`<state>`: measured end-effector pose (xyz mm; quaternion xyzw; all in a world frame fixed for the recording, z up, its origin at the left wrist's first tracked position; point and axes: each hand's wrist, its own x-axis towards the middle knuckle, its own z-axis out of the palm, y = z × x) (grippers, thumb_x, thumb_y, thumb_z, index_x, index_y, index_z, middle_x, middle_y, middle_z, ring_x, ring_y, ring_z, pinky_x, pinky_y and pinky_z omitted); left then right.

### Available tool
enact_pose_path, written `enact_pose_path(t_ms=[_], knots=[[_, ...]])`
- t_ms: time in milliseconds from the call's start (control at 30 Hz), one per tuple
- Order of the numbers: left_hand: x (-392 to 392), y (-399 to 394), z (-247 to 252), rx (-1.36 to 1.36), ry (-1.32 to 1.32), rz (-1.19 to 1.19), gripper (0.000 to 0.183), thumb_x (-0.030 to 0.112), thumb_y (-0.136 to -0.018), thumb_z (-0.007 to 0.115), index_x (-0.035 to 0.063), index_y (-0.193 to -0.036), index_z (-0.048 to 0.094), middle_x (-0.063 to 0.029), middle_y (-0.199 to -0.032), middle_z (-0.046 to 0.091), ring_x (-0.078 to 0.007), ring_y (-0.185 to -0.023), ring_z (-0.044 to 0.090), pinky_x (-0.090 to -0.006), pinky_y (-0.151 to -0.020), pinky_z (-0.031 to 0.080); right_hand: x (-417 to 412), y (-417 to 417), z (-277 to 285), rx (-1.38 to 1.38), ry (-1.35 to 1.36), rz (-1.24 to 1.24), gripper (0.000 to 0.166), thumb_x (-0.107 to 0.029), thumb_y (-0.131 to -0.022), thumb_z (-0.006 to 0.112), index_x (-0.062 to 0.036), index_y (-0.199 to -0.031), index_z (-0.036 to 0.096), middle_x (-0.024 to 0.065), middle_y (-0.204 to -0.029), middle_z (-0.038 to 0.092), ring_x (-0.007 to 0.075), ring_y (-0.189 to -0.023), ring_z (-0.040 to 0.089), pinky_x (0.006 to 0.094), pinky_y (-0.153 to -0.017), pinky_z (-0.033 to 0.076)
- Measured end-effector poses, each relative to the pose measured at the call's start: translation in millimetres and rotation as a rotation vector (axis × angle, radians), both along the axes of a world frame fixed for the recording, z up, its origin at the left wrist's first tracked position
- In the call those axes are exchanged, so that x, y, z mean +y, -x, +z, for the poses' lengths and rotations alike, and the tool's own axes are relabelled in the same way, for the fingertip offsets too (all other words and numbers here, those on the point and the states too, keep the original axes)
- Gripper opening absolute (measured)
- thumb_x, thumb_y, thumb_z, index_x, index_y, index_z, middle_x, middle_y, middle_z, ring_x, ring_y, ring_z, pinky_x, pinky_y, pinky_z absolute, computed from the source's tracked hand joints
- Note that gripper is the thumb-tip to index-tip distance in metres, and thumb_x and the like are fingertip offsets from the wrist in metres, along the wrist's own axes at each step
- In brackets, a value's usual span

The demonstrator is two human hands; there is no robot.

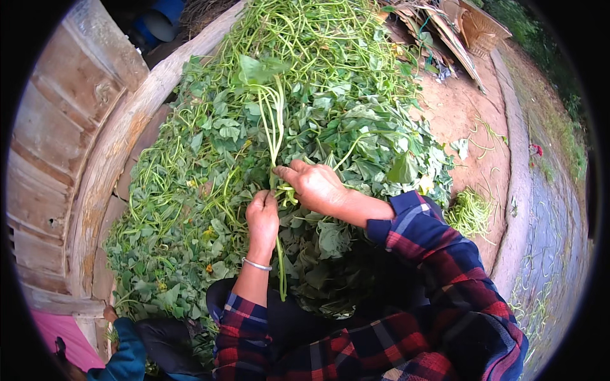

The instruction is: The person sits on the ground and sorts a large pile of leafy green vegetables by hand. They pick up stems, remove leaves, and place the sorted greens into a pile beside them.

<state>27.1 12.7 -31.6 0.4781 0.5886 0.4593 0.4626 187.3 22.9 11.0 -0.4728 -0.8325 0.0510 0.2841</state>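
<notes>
My left hand (263, 216) grips a green leafy vine (273, 138); its cut lower end hangs past my wrist. Several long pale stalks fan upward from the vine to a blurred leaf at the top. Just above, my right hand (317, 185) is closed, its thumb and finger at the vine and short green stems (287, 194) bunched under the fingers. One leaf on a long stalk (355, 143) juts out to the right beyond that hand. Both hands are over a large heap of cut vines and leaves (228, 128). Loose leaves (333, 238) lie in shadow before my body.
Wooden plank wall (52, 157) and a long log beam (133, 109) border the left. A person's sleeve (125, 352) shows at lower left. To the right, a small pile of stripped stalks (471, 212) lies on the earthen floor (476, 114). A woven basket (481, 33) stands behind.
</notes>
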Motion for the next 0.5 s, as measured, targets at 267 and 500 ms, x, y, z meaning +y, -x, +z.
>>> enact_pose_path(t_ms=[267,500], knots=[[-4,-4,-14,0.310,-0.231,-0.039,0.020,0.017,-0.087,0.057,-0.0020,-0.080,0.059,-0.0074,-0.057,0.050,-0.0123,-0.052,0.042,-0.0300,-0.051,0.038,14,-8,-12,-0.105,-0.087,-0.063,0.043,-0.008,-0.072,0.058,-0.0153,-0.114,0.056,0.0079,-0.081,0.054,0.0259,-0.068,0.061,0.0375,-0.053,0.049],[-6,1,-11,0.237,-0.059,-0.072,0.024,0.019,-0.087,0.055,-0.0036,-0.080,0.059,-0.0100,-0.058,0.052,-0.0158,-0.051,0.045,-0.0314,-0.052,0.040,20,-10,-17,-0.119,-0.110,-0.077,0.014,-0.010,-0.071,0.056,-0.0079,-0.085,0.055,0.0083,-0.077,0.054,0.0260,-0.065,0.063,0.0372,-0.054,0.051]])
